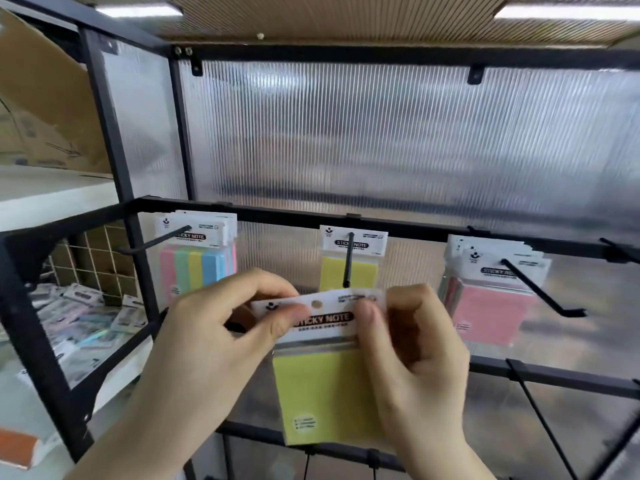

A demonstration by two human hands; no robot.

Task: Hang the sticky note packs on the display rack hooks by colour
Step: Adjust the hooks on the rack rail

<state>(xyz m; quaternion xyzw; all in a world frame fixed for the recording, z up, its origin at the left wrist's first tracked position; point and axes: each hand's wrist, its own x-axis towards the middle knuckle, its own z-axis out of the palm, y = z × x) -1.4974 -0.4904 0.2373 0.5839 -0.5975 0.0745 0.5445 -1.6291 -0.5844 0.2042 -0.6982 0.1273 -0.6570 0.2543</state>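
Both hands pinch the white top card of a yellow pack (323, 393) — left hand (221, 334) at one corner, right hand (412, 344) at the other — so its hole stays free. It sits just below the middle hook (348, 259), where another yellow pack (360, 271) hangs. The hook tip is bare, with open room in front.

Ribbed translucent panels (381, 140) back the black frame (114, 140). Two ceiling lights (564, 10) glow overhead. A cardboard box (41, 98) sits on a white shelf (52, 195) left.
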